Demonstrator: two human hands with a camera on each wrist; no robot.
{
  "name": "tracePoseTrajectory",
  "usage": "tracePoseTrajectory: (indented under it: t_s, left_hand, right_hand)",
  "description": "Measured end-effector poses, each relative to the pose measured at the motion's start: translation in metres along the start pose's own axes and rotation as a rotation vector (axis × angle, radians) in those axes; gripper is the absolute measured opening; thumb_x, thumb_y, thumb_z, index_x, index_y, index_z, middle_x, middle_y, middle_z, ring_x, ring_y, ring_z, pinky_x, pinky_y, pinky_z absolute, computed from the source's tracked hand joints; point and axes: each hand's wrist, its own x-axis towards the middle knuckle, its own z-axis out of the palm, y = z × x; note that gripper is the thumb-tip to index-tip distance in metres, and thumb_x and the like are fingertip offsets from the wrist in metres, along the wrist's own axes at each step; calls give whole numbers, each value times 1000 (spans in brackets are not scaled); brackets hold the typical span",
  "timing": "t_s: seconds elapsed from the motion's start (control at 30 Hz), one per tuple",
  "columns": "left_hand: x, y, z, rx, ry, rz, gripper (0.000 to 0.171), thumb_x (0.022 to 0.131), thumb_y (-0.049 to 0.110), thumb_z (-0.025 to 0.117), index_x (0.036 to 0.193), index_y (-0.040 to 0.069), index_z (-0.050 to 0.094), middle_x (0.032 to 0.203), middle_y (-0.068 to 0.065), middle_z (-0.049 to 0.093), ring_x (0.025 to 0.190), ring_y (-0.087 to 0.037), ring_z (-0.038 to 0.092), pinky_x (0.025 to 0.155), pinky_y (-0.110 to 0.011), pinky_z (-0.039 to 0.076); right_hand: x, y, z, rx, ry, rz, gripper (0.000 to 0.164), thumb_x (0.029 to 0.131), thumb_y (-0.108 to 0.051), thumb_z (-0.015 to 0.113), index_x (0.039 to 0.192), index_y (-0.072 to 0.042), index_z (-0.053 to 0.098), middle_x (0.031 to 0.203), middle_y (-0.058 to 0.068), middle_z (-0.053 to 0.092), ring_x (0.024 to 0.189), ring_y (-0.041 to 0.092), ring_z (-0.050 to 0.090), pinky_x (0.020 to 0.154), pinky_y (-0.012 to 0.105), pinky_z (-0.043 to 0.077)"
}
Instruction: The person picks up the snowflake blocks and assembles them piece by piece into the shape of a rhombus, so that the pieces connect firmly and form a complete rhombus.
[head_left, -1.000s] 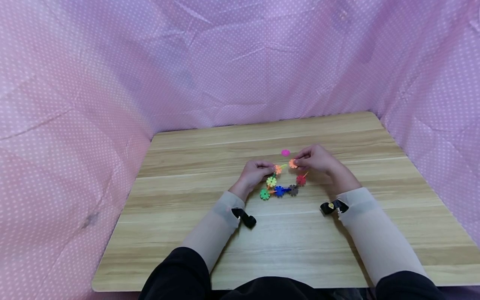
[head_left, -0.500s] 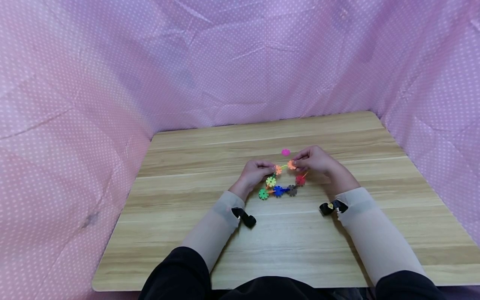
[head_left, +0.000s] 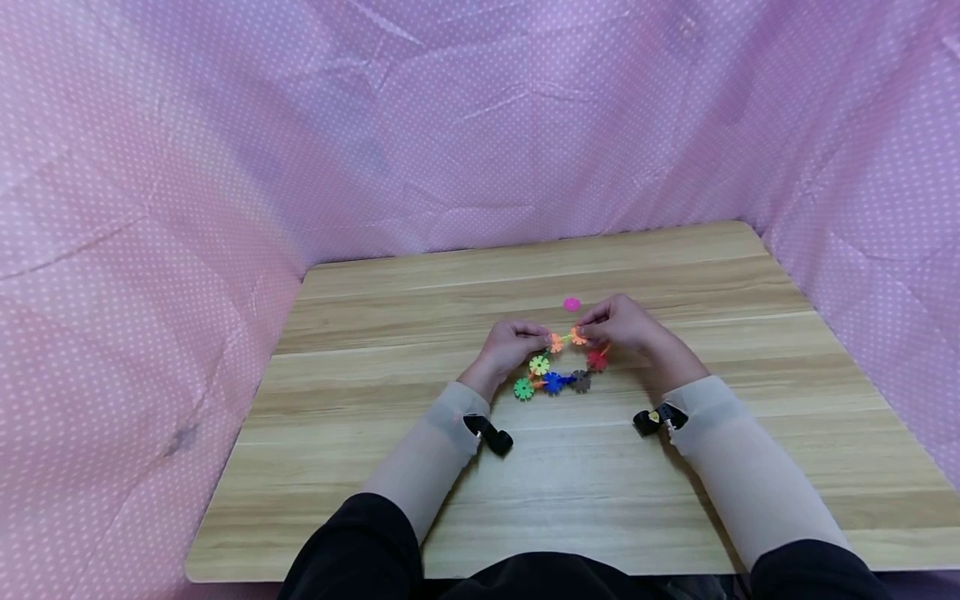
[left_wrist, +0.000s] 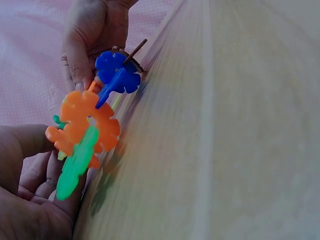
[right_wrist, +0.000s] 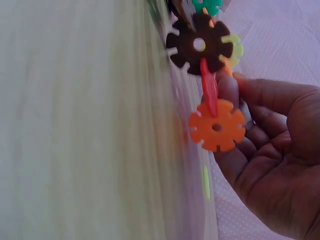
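A loop of notched plastic discs is held over the table by two hands. My left hand (head_left: 512,352) pinches its far left corner, by an orange disc (head_left: 556,342). With thumb and fingers, my right hand (head_left: 628,325) grips another orange disc (head_left: 578,335). A yellow-green disc (head_left: 567,337), seen edge-on, spans these two; how firmly it is joined cannot be told. Nearer the body run a yellow disc (head_left: 538,364), a green disc (left_wrist: 79,162), a blue disc (left_wrist: 106,65), a dark brown disc (right_wrist: 185,47) and a red disc (head_left: 597,360).
Behind the loop, a loose pink disc (head_left: 572,304) lies on the wooden table (head_left: 420,300). A pink dotted cloth (head_left: 480,125) hangs around the table's back and sides. Small black cameras (head_left: 497,439) are strapped to both wrists.
My right hand has moved left and slightly nearer the body with its orange disc, which has closed the gap to the yellow-green disc. The loop's near side shifted a little left. My left hand stayed.
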Motion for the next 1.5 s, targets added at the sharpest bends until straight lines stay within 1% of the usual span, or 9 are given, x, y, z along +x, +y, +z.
tracePoseTrajectory:
  t_s: [0.2, 0.3, 0.4, 0.53, 0.63, 0.77, 1.13, 1.37, 1.5]
  left_hand:
    - [-1, 1, 0, 2, 4, 2, 8, 94, 7, 80, 101, 5, 82, 106, -4, 78, 93, -16, 72, 80, -28, 61]
    - [-2, 1, 1, -28, 6, -9, 7, 94, 6, 80, 101, 5, 82, 105, -5, 78, 93, -16, 73, 82, -29, 61]
    - [-2, 1, 1, -49, 5, -12, 8, 94, 6, 80, 101, 4, 82, 105, -6, 78, 93, -17, 74, 82, -30, 62]
    - [-2, 1, 0, -45, 0, -3, 10, 94, 5, 79, 104, 3, 81, 106, -7, 78, 92, -16, 73, 82, -29, 62]
    - [-2, 2, 0, -39, -7, 1, 11, 94, 5, 79, 105, 2, 81, 107, -7, 78, 92, -15, 73, 83, -29, 61]
    - [-3, 2, 0, -43, -13, -1, 11, 95, 5, 78, 105, 1, 80, 108, -7, 77, 92, -15, 73, 83, -29, 62]
    - [-1, 1, 0, -53, -26, 4, 12, 95, 4, 78, 106, 1, 80, 109, -7, 77, 91, -14, 72, 82, -28, 61]
    - [-1, 1, 0, -24, -26, 7, 12, 96, 6, 77, 106, 1, 80, 108, -7, 77, 90, -14, 73, 78, -27, 61]
    - [-1, 1, 0, -18, -30, 2, 12, 96, 6, 77, 107, 2, 80, 108, -7, 77, 89, -14, 73, 77, -26, 61]
  right_hand:
    - [-1, 0, -2, -18, -19, 1, 22, 100, -11, 72, 117, 3, 75, 97, 15, 77, 84, 27, 75, 77, 39, 63]
    - [-4, -2, -5, -26, -27, -4, 28, 103, -14, 68, 125, 3, 72, 106, 17, 75, 89, 30, 74, 80, 41, 63]
    - [-6, -2, -11, -77, 45, -25, 30, 106, -13, 64, 130, 3, 69, 115, 18, 73, 97, 33, 72, 85, 43, 62]
    - [-6, 0, -19, -241, 186, -54, 28, 107, -11, 58, 130, -1, 70, 125, 19, 70, 111, 33, 65, 97, 47, 54]
    - [-5, 1, -20, -332, 216, -70, 29, 106, -8, 55, 129, -2, 71, 133, 21, 66, 123, 37, 59, 106, 53, 47]
    - [-5, 1, -20, -359, 207, -65, 33, 105, -4, 50, 133, 0, 68, 138, 23, 63, 131, 42, 55, 112, 59, 43]
    - [-13, 4, -32, -430, 198, -7, 23, 102, -4, 61, 123, 1, 70, 121, 21, 68, 114, 39, 62, 101, 56, 51]
    - [-17, 8, -35, -473, 172, 19, 35, 98, -6, 70, 132, 4, 67, 117, 21, 66, 106, 35, 59, 95, 53, 50]
    - [-16, 10, -35, -514, 183, 20, 31, 97, -8, 73, 126, 3, 71, 110, 19, 67, 101, 34, 59, 91, 51, 50]
